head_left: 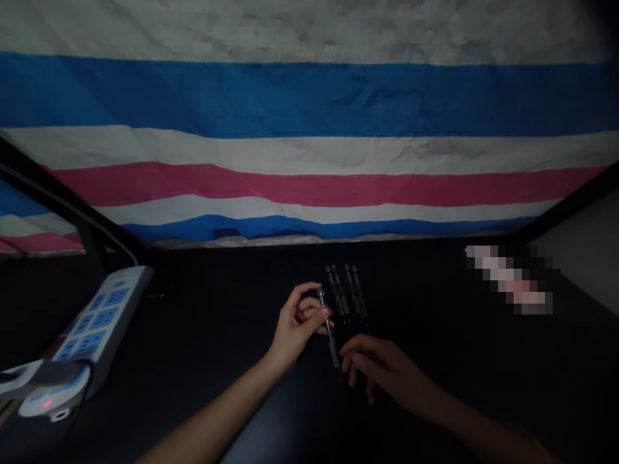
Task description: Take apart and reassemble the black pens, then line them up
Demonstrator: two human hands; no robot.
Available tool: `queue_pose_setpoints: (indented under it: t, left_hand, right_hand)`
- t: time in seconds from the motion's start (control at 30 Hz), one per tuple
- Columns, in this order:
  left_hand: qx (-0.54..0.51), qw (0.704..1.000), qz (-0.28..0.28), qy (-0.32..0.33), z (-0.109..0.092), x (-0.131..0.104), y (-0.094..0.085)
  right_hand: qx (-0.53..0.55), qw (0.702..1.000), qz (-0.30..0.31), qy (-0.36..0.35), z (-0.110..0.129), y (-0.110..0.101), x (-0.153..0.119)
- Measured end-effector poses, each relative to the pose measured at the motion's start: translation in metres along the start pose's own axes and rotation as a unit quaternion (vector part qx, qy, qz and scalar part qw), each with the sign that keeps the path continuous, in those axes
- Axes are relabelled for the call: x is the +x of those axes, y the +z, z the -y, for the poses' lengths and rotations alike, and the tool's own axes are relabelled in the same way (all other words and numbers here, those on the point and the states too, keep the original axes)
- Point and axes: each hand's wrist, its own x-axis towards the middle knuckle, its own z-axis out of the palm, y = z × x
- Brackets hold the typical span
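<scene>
Forearms (217, 409), nearest the camera, enter from 7 and 5 o'clock over a black tabletop (203, 303), with a white power strip (113, 322) at 8 o'clock. At 6 o'clock, the left hand (300, 322) grips a slim pen (330, 332) between thumb and fingers. At 5 o'clock, the right hand's (382, 364) loosely bent fingers adjoin its lower end, contact indeterminable; four pens (358, 293) lie beyond.
</scene>
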Motion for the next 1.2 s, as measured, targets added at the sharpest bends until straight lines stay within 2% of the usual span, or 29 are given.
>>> queue_pose_setpoints:
  t: [0.7,0.8,0.97,1.03,1.1,1.2]
  left_hand:
    - [0.006,1.0,-0.015,0.002,-0.005,0.002,-0.001]
    - [0.01,1.0,-0.02,0.006,-0.007,0.004,0.0]
    - [0.025,0.999,-0.019,0.02,-0.015,0.008,0.002]
    - [0.036,0.999,-0.023,0.024,-0.019,0.011,0.002]
    - [0.058,0.998,-0.028,0.028,-0.022,0.015,0.001]
    - [0.14,0.989,-0.023,0.051,-0.024,0.027,-0.004]
  right_hand:
    - [-0.006,1.0,-0.001,-0.008,-0.004,-0.001,0.001]
    - [-0.032,0.999,-0.015,-0.008,-0.004,0.001,0.0]
    - [-0.134,0.99,-0.044,-0.003,0.002,0.005,-0.001]
    - [-0.197,0.978,-0.062,-0.03,0.005,0.003,-0.002]
    - [-0.283,0.952,-0.079,-0.085,0.008,-0.001,-0.001]
    - [-0.428,0.88,-0.086,-0.189,0.009,-0.009,0.004]
